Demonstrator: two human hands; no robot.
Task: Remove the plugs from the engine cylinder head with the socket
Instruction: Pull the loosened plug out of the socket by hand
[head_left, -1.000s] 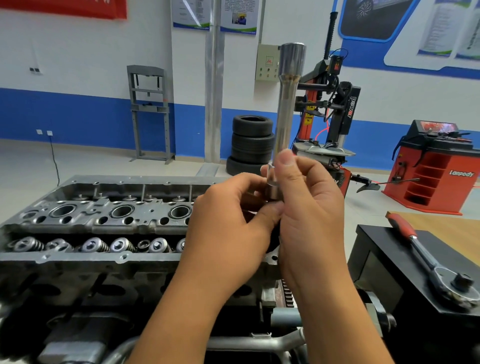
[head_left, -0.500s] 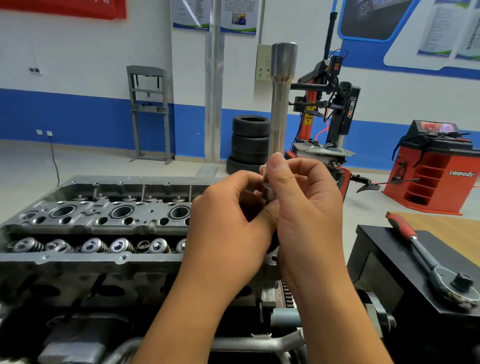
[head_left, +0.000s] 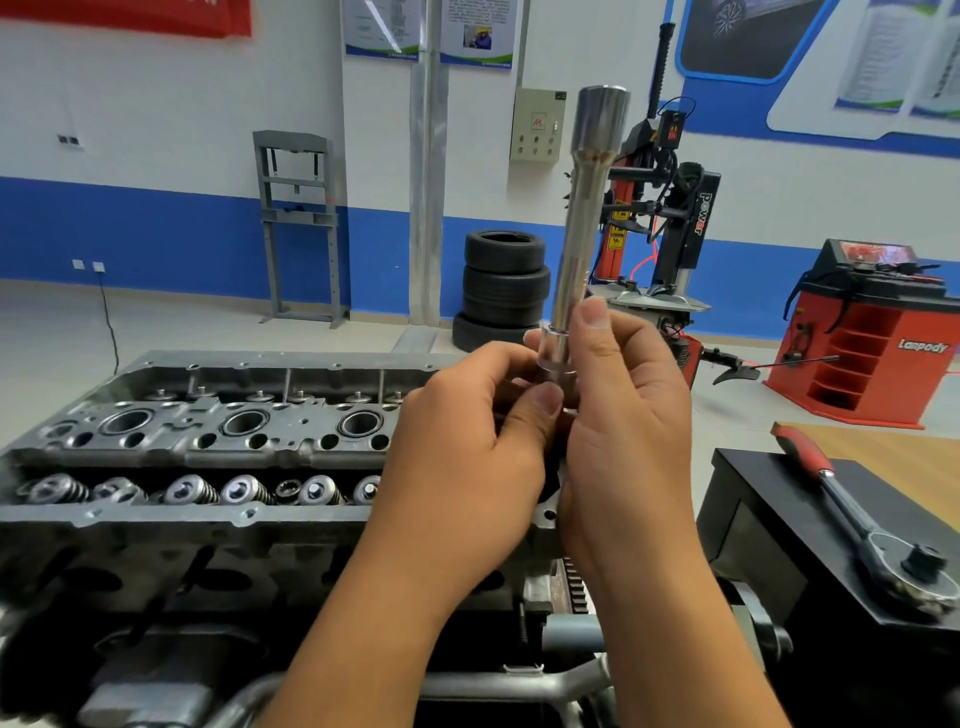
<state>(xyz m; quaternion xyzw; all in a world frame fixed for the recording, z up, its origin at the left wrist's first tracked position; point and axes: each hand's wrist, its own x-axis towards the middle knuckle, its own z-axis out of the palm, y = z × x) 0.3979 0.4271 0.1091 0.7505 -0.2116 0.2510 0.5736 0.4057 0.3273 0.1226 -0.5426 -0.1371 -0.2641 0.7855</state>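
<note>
A workshop with a white and blue wall behind. Across the lower left lies the engine cylinder head (head_left: 208, 441), a long grey metal block with three round wells along its upper deck and a row of valve springs (head_left: 197, 490) below them. The right end of the block is hidden behind the person's hands. No plug can be made out in the wells from here.

To the right stands a black box (head_left: 779, 519), and on its top lies a ratchet wrench (head_left: 852, 519) with a red handle, well apart from the hands. Behind it is a red machine (head_left: 872, 338) with shelves. In the middle distance sits a stack of tires (head_left: 504, 283), and beside it a tall black and red tire machine (head_left: 670, 208).

Above the right end of the block, both hands hold a long silver socket (head_left: 584, 223) upright, wide end on top. The right hand (head_left: 631, 415) curls round its lower end, thumb pressed along the shaft. The left hand (head_left: 467, 441) pinches the base of the tool between thumb and curled fingers, just beside the right hand and touching it.
</note>
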